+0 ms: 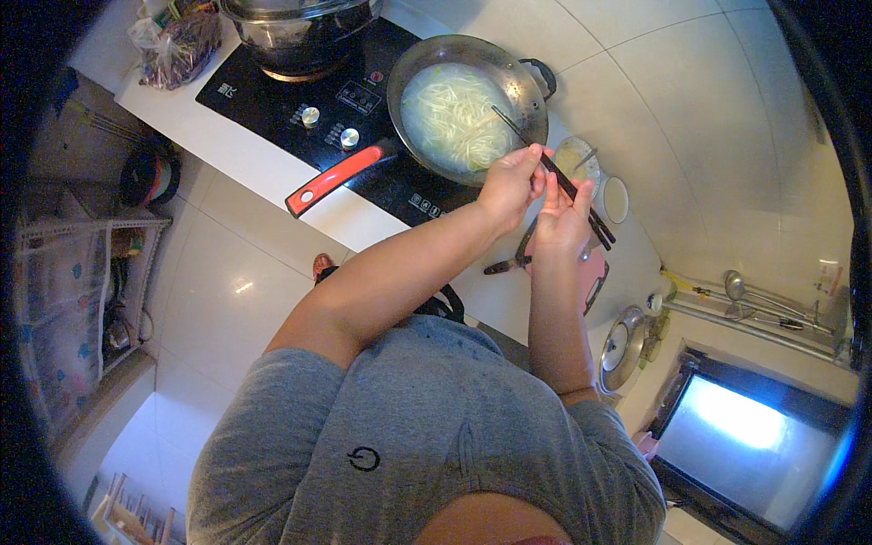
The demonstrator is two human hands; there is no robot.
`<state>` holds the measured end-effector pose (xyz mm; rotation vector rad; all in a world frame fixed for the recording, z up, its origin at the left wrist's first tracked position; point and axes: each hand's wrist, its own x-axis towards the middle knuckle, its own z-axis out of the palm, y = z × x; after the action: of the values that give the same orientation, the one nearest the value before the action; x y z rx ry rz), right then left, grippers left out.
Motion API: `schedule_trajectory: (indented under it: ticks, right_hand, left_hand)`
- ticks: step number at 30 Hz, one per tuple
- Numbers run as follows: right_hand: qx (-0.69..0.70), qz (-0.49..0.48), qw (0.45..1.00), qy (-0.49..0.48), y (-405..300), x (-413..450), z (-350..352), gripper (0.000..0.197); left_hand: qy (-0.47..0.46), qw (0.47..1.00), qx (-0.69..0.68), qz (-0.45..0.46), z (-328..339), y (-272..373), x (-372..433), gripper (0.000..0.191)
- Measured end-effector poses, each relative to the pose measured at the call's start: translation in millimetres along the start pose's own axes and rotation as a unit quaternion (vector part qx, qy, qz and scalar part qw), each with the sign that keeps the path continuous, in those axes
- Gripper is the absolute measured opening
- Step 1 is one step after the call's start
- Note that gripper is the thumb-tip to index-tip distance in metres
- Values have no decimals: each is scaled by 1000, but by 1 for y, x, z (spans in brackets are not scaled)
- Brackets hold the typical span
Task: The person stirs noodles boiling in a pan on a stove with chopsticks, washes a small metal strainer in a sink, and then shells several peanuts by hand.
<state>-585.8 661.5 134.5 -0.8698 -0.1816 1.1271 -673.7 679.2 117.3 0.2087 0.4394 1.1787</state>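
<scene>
My left hand [509, 185] pinches a pair of dark chopsticks [564, 181] between thumb and fingers, at about their middle. Closer to their thick ends, my right hand [564, 221] has its fingers and thumb around the same pair. The chopsticks' tips reach over a metal wok [516, 85], above pale noodles [456, 112] in cloudy liquid with bits of green. The wok's red handle [334, 180] points toward the counter's front edge. A small dark loop handle [543, 78] is on its far side.
A lidded steel pot [293, 41] stands on the black cooktop [272, 112]. Right of the wok are a bowl with a utensil [578, 160], a white cup [615, 199], a pink cutting board [593, 272] and a dark-handled knife [504, 266]. A metal lid [621, 347] rests farther right.
</scene>
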Motion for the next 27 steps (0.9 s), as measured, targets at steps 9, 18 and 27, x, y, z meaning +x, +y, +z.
schedule_trajectory:
  ticks: [9, 18, 27]
  right_hand:
    - [-258, -207, 914, -234, -21, -6, 4, 16]
    - [-276, -250, 914, -163, -30, -2, 19, 21]
    - [-438, -45, 873, -212, -5, 42, 20, 18]
  left_hand:
    - [-40, 994, -87, -44, -7, 12, -3, 26]
    - [-31, 993, 3, -111, -12, 6, -22, 22]
    - [-7, 971, 196, -137, -82, 17, -85, 22]
